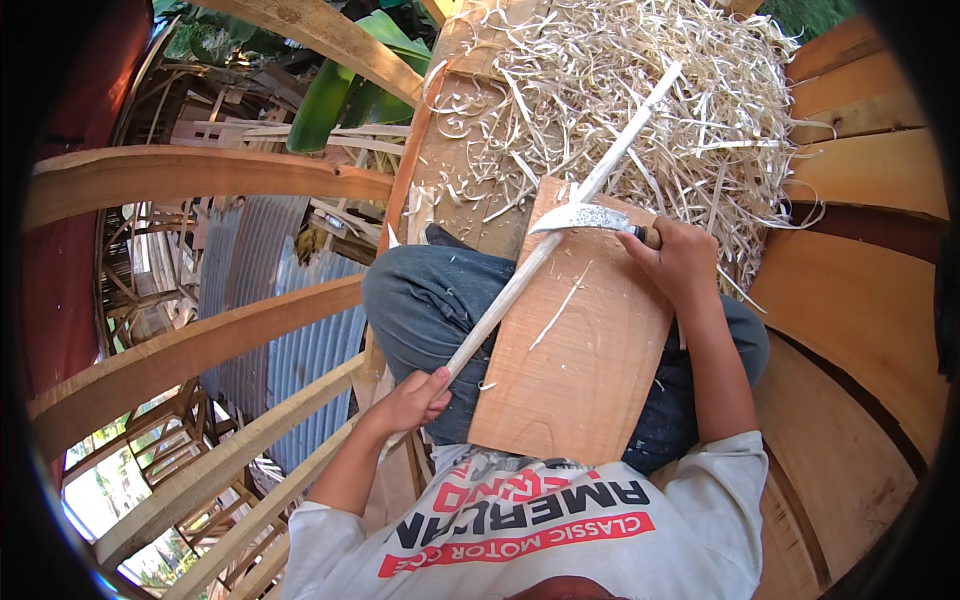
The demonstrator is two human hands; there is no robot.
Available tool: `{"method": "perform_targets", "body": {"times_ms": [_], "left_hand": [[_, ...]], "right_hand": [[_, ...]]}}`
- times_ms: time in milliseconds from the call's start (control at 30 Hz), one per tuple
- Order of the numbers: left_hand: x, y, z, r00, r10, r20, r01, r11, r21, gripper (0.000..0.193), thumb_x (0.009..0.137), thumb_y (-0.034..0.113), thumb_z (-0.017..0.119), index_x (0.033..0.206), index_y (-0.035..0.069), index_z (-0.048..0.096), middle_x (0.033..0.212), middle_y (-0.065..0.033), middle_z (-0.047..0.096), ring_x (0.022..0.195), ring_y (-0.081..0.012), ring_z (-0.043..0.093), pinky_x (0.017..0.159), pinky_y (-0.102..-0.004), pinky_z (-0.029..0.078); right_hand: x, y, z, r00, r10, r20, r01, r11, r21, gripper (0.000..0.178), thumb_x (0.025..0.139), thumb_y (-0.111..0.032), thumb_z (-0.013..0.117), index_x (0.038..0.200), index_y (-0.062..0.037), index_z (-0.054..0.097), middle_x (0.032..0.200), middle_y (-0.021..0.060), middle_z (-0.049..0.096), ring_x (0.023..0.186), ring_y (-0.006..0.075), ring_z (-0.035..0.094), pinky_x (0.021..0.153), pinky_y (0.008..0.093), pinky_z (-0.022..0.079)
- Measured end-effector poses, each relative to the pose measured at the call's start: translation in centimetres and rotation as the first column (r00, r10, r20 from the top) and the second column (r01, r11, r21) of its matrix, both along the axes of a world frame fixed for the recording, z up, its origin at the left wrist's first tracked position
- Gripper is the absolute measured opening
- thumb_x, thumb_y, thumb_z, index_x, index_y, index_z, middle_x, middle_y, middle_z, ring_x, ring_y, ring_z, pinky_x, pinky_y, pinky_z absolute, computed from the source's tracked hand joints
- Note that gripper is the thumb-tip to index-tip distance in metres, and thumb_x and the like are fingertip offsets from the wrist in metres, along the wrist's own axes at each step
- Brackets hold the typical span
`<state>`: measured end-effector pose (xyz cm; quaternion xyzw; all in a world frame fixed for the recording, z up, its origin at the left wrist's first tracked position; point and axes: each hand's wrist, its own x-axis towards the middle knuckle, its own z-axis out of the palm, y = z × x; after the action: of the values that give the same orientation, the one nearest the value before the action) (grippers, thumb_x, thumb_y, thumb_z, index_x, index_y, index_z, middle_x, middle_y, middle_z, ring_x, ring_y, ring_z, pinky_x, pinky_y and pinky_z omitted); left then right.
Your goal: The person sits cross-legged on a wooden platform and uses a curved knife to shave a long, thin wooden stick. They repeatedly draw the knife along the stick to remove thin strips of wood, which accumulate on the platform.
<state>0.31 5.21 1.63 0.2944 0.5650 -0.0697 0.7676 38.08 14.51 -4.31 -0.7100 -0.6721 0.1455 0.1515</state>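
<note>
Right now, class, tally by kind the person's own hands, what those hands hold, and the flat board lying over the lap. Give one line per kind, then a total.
Hands: 2 (left hand, right hand)
Curved-blade knife: 1
Pale wooden stick: 1
Flat board: 1
Total: 5

Bare left hand (pixel 408 402) low: fingers curled tight; bare left forearm (pixel 345 468) slanting up and inward. Bare right hand (pixel 682 262) farther forward: fist closed, thumb leftward; bare right forearm (pixel 718 372) extended, leaning slightly inward.
</note>
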Motion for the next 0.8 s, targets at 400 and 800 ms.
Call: {"method": "perform_targets", "body": {"times_ms": [400, 800], "left_hand": [[1.1, 0.1, 0.4, 0.998, -0.014, -0.062, 0.018, 0.998, 0.057, 0.062, 0.097, 0.059, 0.028, 0.055, 0.013, 0.028, 0.052, 0.0036, 0.028, 0.045, -0.0088, 0.026, 0.042, -0.0249, 0.024], [0.4, -0.2, 0.1, 1.0, -0.006, 0.004, 0.006, 0.996, 0.088, 0.059, 0.098, 0.055, 0.032, 0.057, 0.013, 0.03, 0.054, 0.0049, 0.028, 0.047, -0.0083, 0.025, 0.044, -0.0248, 0.024]], "right_hand": [[1.0, 3.5, -1.8, 0.979, -0.129, 0.158, 0.114, 0.988, 0.103, 0.061, 0.072, -0.065, 0.065, 0.056, -0.0067, 0.057, 0.051, 0.0098, 0.057, 0.047, 0.0244, 0.059, 0.046, 0.0359, 0.045], [5.9, 3.6, -1.2, 0.865, -0.465, -0.19, 0.462, 0.885, -0.059, 0.068, 0.08, -0.062, 0.059, 0.053, -0.0002, 0.055, 0.049, 0.0123, 0.049, 0.048, 0.0272, 0.05, 0.051, 0.0392, 0.039]]}}
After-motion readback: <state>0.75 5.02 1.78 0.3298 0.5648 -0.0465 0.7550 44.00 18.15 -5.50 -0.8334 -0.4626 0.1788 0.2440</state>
